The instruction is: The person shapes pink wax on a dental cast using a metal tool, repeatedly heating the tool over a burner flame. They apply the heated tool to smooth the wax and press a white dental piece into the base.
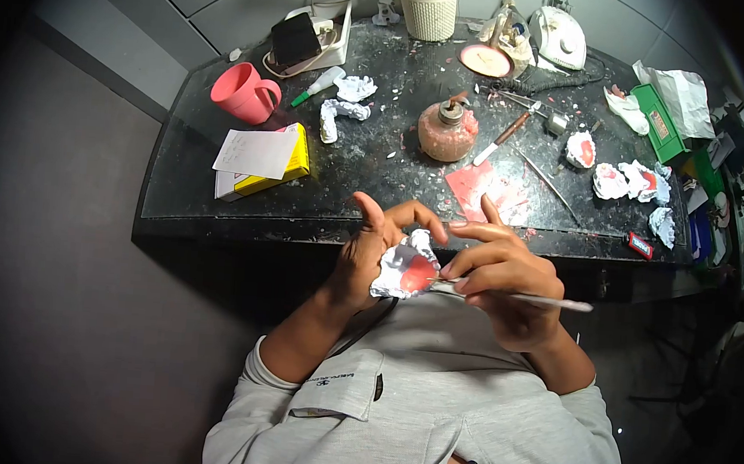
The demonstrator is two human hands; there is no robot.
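Observation:
Close in front of my chest, my left hand (361, 261) holds a white plaster dental cast (392, 266) with its thumb stretched upward. A patch of pink wax (418, 273) covers part of the cast. My right hand (511, 280) pinches a thin metal wax carver (572, 305), whose narrow tip meets the wax or lies just over it; contact is hard to tell. The carver's other end sticks out to the right past the palm. Beyond my hands, a sheet of pink wax (468, 187) lies near the table's front edge.
On the black table (358, 188) stands a pink wax-spattered spirit lamp (448, 134). To its right lie a wooden-handled wax knife (504, 138), a thin metal tool (552, 186) and several casts (610, 181). A pink mug (244, 94) and a yellow box (295, 158) stand left.

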